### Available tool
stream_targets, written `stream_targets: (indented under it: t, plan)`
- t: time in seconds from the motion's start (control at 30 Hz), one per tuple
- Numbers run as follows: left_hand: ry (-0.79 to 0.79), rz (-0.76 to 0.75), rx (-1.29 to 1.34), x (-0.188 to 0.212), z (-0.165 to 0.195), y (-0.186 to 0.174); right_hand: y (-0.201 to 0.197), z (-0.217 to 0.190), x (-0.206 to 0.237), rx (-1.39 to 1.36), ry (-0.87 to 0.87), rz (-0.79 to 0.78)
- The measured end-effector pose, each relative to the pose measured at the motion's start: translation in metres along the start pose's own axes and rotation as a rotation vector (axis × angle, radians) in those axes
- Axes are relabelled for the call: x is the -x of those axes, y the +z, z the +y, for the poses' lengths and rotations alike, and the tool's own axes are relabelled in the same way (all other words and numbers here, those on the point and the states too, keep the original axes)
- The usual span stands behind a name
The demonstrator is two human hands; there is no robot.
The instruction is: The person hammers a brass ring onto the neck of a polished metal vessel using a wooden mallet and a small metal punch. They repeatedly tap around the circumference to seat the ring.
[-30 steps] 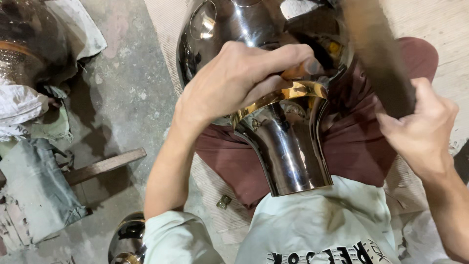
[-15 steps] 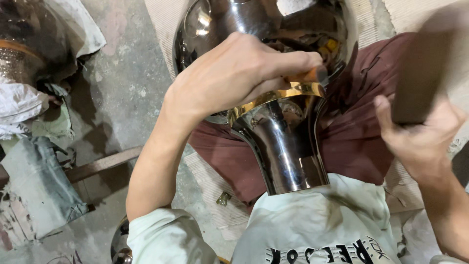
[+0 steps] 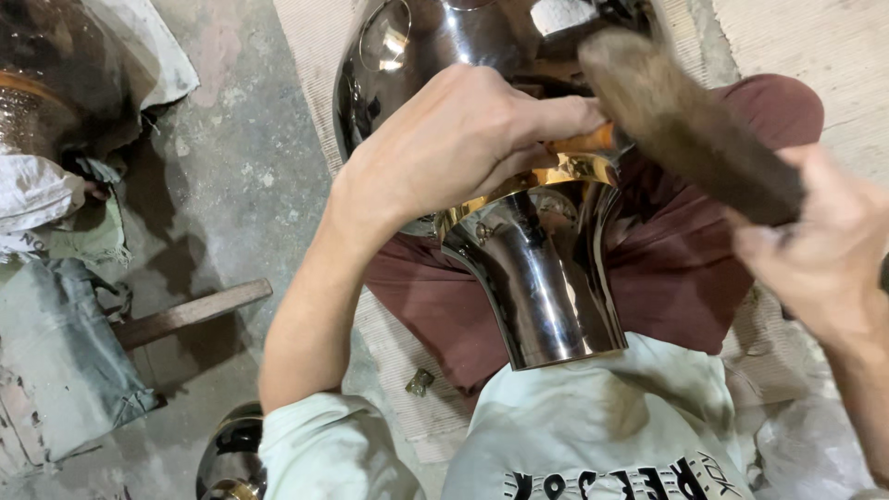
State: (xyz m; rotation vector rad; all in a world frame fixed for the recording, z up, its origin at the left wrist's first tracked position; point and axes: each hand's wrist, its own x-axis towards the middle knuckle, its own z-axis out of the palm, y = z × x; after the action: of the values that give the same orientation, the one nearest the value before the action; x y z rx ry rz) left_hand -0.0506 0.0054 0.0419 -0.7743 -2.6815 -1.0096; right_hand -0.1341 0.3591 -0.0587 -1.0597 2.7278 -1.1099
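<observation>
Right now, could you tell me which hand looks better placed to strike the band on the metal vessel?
Right, probably. The right hand grips the wooden mallet raised over the gold band, while the left hand pins a small orange piece against the polished vessel.

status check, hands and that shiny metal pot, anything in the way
Left hand clamped on the polished metal vessel at its brass collar. Right hand grips a wooden mallet, head beside the collar. Nothing blocking.

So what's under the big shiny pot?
Under the shiny metal pot are the person's dark red trousers, on a pale mat. The left hand covers part of its gold band.
</observation>
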Motion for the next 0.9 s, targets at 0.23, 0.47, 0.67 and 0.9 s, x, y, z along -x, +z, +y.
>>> stream_targets:
  t: [0.23,0.47,0.67,0.9]
  plan:
    - [-0.037,0.178,0.003,0.018,0.006,0.006,-0.025,-0.01,-0.022,-0.194,0.077,-0.217]
    - [-0.118,0.3,-0.039,0.028,0.01,0.018,-0.033,-0.037,-0.055,-0.026,-0.015,-0.292]
    - [-0.121,0.522,-0.114,0.045,0.006,0.041,-0.04,-0.028,-0.055,0.071,-0.149,-0.239]
    - [-0.256,1.142,0.171,0.047,0.015,0.106,-0.026,0.019,-0.069,0.387,-0.31,-0.139]
